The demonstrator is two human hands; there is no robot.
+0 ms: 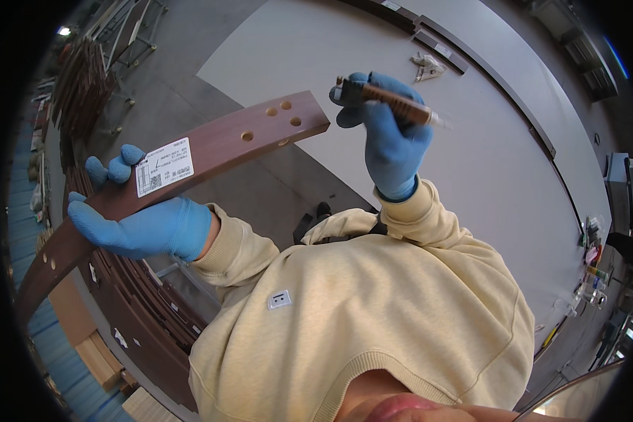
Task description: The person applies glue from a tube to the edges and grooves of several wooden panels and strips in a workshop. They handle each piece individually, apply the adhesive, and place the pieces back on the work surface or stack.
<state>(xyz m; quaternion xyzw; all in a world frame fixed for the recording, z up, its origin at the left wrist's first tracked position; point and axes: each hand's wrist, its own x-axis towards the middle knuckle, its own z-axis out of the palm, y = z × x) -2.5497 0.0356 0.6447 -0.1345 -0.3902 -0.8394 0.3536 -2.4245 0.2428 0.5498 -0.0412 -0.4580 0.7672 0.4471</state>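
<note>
A long, reddish-brown wooden furniture piece (221, 144) with a curved lower end is held up at my left. My blue-gloved left hand (144, 226) wraps round it, thumb in front and fingertips showing over the far edge. A white printed label (163, 167) is stuck on its face. Several round holes with pale insides sit near its upper right end. My right hand (394, 144), also gloved in blue, is closed round a brown touch-up marker (395, 104), apart from the wood. The marker's pale end points right and is blurred; a dark part lies at the fingertips.
A large light-grey table (499, 176) spreads to the right, with dark brown strips (485, 63) along its far side and a crumpled cloth (427, 67). Stacked brown pieces (137, 295) stand below my left arm. Racks with more boards (84, 91) are at the far left.
</note>
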